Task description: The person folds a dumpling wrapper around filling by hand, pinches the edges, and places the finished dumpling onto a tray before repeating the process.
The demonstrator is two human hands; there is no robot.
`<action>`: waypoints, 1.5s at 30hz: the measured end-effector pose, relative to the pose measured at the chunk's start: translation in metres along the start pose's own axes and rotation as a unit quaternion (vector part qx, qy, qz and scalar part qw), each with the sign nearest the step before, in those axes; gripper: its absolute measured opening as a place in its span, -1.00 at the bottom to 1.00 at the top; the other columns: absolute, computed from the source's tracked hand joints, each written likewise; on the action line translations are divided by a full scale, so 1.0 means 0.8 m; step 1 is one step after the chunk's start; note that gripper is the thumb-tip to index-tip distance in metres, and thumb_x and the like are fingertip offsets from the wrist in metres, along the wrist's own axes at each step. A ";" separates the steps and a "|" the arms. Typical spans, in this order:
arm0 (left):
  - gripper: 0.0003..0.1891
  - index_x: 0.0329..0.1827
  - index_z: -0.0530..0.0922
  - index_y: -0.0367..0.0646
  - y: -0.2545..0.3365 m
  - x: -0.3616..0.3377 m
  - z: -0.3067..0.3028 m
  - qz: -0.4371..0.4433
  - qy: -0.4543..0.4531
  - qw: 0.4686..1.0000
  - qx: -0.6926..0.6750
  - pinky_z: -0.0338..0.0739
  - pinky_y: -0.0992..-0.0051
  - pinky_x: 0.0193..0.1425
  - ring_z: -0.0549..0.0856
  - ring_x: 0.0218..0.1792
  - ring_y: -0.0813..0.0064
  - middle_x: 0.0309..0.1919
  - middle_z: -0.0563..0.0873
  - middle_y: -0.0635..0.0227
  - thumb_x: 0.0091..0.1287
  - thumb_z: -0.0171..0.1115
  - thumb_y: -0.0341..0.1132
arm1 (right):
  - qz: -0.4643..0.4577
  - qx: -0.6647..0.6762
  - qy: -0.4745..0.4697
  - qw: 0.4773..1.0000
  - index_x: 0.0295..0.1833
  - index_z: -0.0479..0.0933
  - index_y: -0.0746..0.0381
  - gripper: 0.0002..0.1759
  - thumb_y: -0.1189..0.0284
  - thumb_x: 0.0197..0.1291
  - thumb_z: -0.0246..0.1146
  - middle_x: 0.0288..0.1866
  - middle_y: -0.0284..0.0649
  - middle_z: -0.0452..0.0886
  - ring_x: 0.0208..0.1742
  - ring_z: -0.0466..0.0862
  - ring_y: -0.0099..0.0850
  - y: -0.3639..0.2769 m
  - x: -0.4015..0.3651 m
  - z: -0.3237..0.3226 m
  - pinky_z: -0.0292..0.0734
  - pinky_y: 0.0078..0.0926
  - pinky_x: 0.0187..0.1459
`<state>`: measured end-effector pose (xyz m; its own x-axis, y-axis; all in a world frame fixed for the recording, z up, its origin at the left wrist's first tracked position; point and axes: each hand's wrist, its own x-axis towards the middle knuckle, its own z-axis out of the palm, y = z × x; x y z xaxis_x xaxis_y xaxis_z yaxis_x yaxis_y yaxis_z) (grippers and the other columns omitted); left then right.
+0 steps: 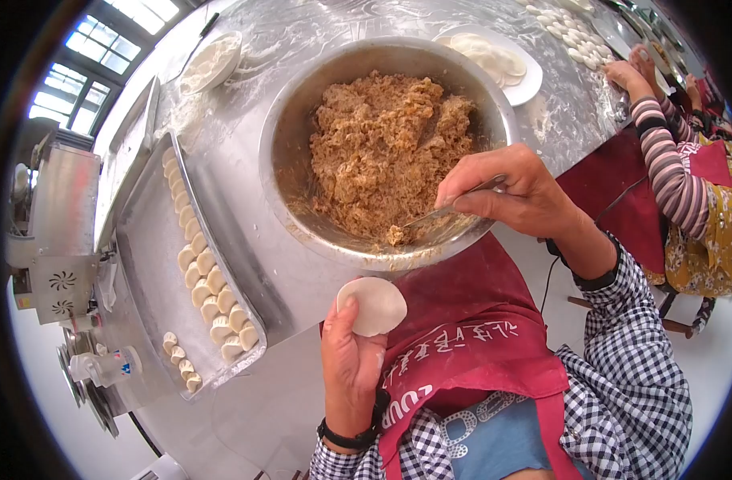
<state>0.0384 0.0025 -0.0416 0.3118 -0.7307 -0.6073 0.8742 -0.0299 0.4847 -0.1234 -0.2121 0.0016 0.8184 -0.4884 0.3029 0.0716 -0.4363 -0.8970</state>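
Observation:
My right hand is closed round the handle of a metal spoon over the near right side of a large steel bowl. Brown minced filling fills much of the bowl, and a small lump of it sits at the spoon's tip. Below the bowl's near rim, my left hand holds a round, flat dough wrapper, its thumb on the wrapper's left edge. Nothing lies on the wrapper. To the left, a metal tray holds rows of folded dumplings.
A plate of wrappers stands behind the bowl, right. A floury dish is at the back left. Another person's hands are at the far right, near dough pieces. A metal machine stands left.

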 end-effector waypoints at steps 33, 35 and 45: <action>-0.62 0.20 0.28 -0.32 0.010 0.000 0.008 0.016 -0.009 0.993 -0.114 0.31 0.20 0.31 0.45 0.19 0.22 0.17 0.44 0.12 0.46 -0.24 -0.26 | -0.279 -0.140 -0.043 0.949 -0.31 0.56 0.36 -0.79 0.55 -0.15 0.31 -0.24 -0.13 0.61 -0.24 0.62 -0.26 -0.021 -0.060 0.097 0.61 -0.44 -0.28; -0.61 0.21 0.28 -0.32 0.010 0.002 0.008 0.023 0.000 0.994 -0.109 0.32 0.20 0.30 0.45 0.19 0.23 0.17 0.44 0.13 0.45 -0.23 -0.25 | -0.273 -0.130 -0.039 0.952 -0.32 0.56 0.35 -0.80 0.54 -0.16 0.32 -0.24 -0.13 0.61 -0.25 0.63 -0.27 -0.027 -0.059 0.090 0.61 -0.45 -0.29; -0.58 0.22 0.27 -0.32 0.010 -0.003 0.002 0.025 -0.070 0.992 -0.106 0.31 0.14 0.30 0.42 0.22 0.18 0.18 0.44 0.10 0.45 -0.24 -0.20 | -0.275 -0.132 -0.028 0.952 -0.33 0.58 0.32 -0.84 0.57 -0.13 0.31 -0.24 -0.15 0.62 -0.26 0.63 -0.28 -0.031 -0.055 0.098 0.61 -0.45 -0.30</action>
<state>0.0437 0.0028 -0.0351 0.3150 -0.8154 -0.4857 0.9223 0.1422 0.3594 -0.1170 -0.1207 -0.0148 0.7281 -0.0935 0.6790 0.3585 -0.7924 -0.4935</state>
